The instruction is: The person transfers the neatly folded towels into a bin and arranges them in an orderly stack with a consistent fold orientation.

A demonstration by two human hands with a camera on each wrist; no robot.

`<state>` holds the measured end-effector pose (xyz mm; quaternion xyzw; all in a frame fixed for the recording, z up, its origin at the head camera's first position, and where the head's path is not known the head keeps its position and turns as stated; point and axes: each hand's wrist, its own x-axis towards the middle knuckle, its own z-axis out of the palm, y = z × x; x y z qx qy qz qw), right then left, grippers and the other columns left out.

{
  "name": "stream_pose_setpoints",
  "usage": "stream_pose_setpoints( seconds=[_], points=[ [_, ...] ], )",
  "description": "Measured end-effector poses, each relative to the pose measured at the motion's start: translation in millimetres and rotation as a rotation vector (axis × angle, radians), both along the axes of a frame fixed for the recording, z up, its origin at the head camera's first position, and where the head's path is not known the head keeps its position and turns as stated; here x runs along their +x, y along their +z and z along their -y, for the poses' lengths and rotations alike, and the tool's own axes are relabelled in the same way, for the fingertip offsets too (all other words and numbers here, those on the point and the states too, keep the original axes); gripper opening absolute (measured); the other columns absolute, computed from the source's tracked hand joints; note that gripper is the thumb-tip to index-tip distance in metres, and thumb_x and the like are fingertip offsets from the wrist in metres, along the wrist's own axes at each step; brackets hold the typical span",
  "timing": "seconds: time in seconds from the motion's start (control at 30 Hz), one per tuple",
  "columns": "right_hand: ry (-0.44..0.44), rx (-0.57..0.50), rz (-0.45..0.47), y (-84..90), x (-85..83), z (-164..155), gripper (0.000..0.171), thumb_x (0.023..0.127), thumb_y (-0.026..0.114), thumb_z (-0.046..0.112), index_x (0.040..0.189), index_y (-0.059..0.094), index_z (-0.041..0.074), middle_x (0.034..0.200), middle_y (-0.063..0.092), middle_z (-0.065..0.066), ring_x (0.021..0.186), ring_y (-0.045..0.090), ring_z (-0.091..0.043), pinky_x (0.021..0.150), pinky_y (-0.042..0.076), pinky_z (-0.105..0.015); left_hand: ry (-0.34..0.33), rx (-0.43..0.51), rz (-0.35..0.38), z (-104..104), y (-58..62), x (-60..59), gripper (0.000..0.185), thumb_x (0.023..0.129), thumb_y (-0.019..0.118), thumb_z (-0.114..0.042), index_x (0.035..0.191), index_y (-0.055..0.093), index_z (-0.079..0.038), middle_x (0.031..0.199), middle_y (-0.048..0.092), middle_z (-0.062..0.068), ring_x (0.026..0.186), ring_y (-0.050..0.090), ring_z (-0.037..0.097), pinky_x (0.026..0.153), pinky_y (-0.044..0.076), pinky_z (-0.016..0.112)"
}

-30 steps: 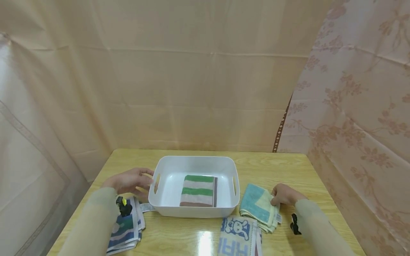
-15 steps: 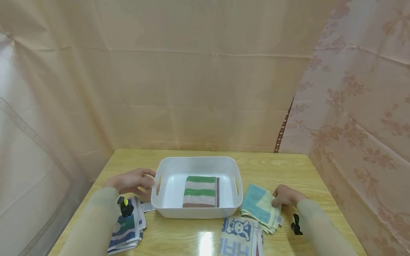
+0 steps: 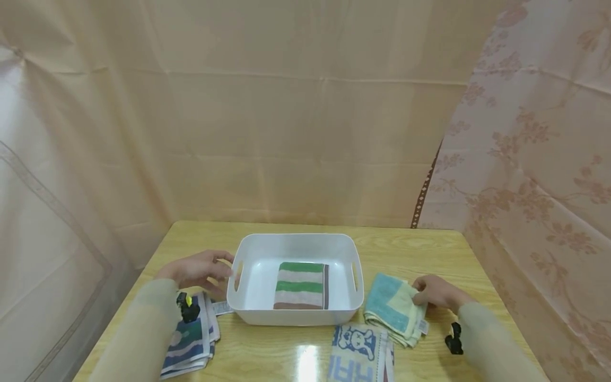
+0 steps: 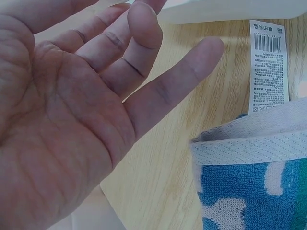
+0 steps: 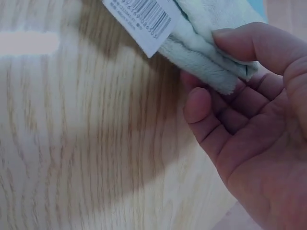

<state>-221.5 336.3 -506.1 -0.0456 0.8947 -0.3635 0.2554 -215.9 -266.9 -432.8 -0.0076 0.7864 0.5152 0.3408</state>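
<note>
A white basket (image 3: 296, 317) with slot handles stands on the table, a folded green-and-white striped towel (image 3: 299, 286) lying inside it. My left hand (image 3: 200, 269) is at the basket's left handle, fingers loosely extended; whether they touch the rim I cannot tell. In the left wrist view the palm of that hand (image 4: 72, 115) holds nothing. My right hand (image 3: 436, 292) pinches the right edge of a folded teal-and-yellow towel (image 3: 391, 305). The right wrist view has the thumb on top of this towel (image 5: 201, 52) and fingers beneath, near its white barcode tag (image 5: 144, 21).
A folded blue, green and white towel (image 3: 193, 339) lies under the left forearm, its label (image 3: 222, 307) reaching toward the basket. In front of the basket's right corner is a beige-and-blue towel (image 3: 357, 353) with a bear print. Curtains (image 3: 305, 132) surround the wooden table (image 3: 406, 241).
My right hand has shifted slightly right, and the teal-and-yellow towel has slid with it, away from the basket. The left hand has kept its place beside the basket.
</note>
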Motion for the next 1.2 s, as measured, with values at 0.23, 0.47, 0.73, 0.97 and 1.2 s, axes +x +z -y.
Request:
stream_pose_setpoints(
  seconds=[0.23,0.47,0.73,0.97,1.2],
  points=[
    [0.039,-0.120,-0.009,17.3,0.5,-9.0,0.022,0.093,0.070,0.009,0.111,0.064,-0.002,0.089,0.062,-0.010,0.071,0.055,-0.023,0.061,0.052,-0.040,0.001,-0.014,-0.006,-0.5,0.8,-0.3,0.059,0.092,0.074,-0.026,0.142,0.049,-0.006,0.122,0.061,0.014,0.101,0.062,0.031,0.092,0.058,0.053],
    [0.086,-0.179,-0.030,35.4,-1.7,-13.7,0.029,0.096,0.068,0.010,0.120,0.060,-0.004,0.089,0.063,-0.010,0.070,0.053,-0.020,0.063,0.050,-0.039,-0.004,-0.053,-0.037,-1.4,1.8,-0.3,0.059,0.091,0.074,-0.026,0.140,0.051,-0.004,0.126,0.064,0.013,0.105,0.067,0.029,0.094,0.057,0.055],
    [0.117,-0.186,-0.055,47.9,-3.9,-19.7,0.033,0.098,0.068,0.014,0.125,0.059,-0.002,0.086,0.059,-0.010,0.070,0.052,-0.022,0.066,0.050,-0.043,-0.019,-0.057,-0.039,-1.4,3.0,-0.4,0.059,0.090,0.074,-0.026,0.140,0.052,-0.003,0.127,0.065,0.013,0.108,0.067,0.029,0.095,0.056,0.055],
    [0.097,-0.178,-0.073,59.4,-3.1,-21.0,0.038,0.098,0.069,0.018,0.129,0.057,0.000,0.094,0.062,-0.013,0.079,0.056,-0.030,0.072,0.050,-0.044,-0.013,-0.088,-0.082,-0.5,3.4,-2.1,0.058,0.095,0.071,-0.031,0.142,0.052,-0.005,0.131,0.063,0.012,0.111,0.065,0.030,0.098,0.054,0.056],
    [0.079,-0.179,-0.108,73.7,-5.1,-21.4,0.035,0.099,0.068,0.019,0.127,0.058,0.000,0.101,0.064,-0.013,0.083,0.057,-0.029,0.072,0.051,-0.041,0.010,-0.118,-0.203,-1.0,2.8,-6.5,0.054,0.097,0.069,-0.035,0.142,0.055,-0.010,0.140,0.059,0.011,0.124,0.058,0.032,0.099,0.052,0.058]
  ],
)
